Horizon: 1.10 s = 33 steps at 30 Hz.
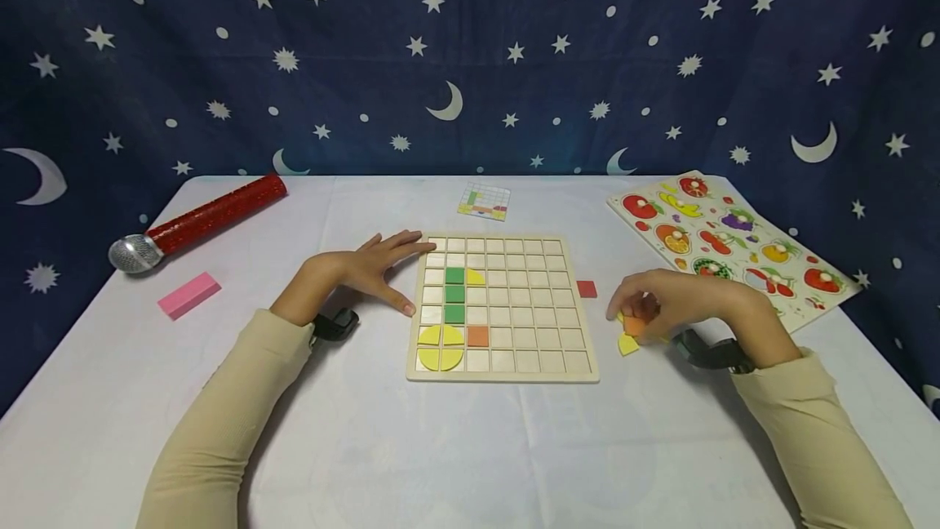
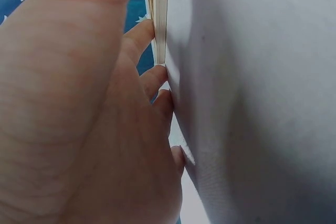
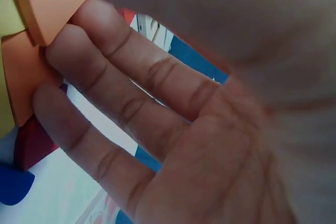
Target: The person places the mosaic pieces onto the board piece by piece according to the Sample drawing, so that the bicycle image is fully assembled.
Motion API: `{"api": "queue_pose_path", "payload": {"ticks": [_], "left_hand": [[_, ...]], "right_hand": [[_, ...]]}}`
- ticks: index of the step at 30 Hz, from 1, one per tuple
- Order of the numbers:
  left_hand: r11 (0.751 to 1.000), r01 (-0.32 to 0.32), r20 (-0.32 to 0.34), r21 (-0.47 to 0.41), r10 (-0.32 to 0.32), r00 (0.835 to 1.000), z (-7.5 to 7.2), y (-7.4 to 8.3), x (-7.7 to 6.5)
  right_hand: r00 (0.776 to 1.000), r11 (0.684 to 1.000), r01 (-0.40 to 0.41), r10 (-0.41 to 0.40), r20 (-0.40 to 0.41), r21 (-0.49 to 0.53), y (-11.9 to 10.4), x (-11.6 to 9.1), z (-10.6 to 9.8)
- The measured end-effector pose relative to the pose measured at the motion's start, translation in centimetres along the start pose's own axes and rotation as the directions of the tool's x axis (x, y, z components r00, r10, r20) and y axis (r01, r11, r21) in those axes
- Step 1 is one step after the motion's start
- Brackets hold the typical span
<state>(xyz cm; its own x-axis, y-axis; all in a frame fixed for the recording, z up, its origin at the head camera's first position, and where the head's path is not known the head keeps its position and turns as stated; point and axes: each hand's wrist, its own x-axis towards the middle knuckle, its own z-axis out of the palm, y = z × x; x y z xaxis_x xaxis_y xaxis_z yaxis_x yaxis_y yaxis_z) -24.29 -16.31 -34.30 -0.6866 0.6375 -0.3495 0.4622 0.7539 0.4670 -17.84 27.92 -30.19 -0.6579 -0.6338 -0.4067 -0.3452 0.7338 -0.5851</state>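
Observation:
My left hand (image 1: 374, 266) rests at the left edge of a wooden grid board (image 1: 507, 378), fingers spread, with thumb and index finger at its rim. On the board lie green squares (image 1: 454, 294), a yellow circle of quarter pieces (image 1: 441, 348), a lone yellow quarter (image 1: 476, 277) and an orange square (image 1: 478, 336). To the right of the board, my right hand (image 1: 676, 298) pinches an orange tile (image 3: 52, 3) over a small group of pieces. Among them are a yellow piece (image 1: 627, 344), a dark red one (image 3: 32, 142) and a blue one (image 3: 14, 186), partly hidden by the hand.
A red square (image 1: 587, 289) lies beside the board's right edge. Behind the board is a small pattern card (image 1: 485, 202). A fruit puzzle board (image 1: 705, 227) lies at the back right. At left are a red microphone (image 1: 213, 219) and a pink block (image 1: 188, 295).

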Motion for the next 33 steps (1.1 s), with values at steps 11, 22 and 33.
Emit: {"api": "queue_pose_path", "payload": {"ticks": [11,22,33], "left_hand": [[1.000,-0.003,0.003,-0.018,0.003,1.000,-0.06,0.07,0.03],[1.000,-0.011,0.003,0.000,0.011,1.000,0.03,-0.03,-0.05],[0.999,-0.036,-0.007,-0.008,0.036,0.999,-0.01,-0.27,-0.08]], "right_hand": [[0.996,0.997,0.070,-0.071,-0.051,-0.014,0.21,0.16,0.00],[0.993,0.999,0.019,-0.022,-0.118,-0.030,0.82,0.50,-0.08],[0.985,0.998,-0.021,0.010,-0.172,-0.062,0.79,0.78,-0.12]]}}
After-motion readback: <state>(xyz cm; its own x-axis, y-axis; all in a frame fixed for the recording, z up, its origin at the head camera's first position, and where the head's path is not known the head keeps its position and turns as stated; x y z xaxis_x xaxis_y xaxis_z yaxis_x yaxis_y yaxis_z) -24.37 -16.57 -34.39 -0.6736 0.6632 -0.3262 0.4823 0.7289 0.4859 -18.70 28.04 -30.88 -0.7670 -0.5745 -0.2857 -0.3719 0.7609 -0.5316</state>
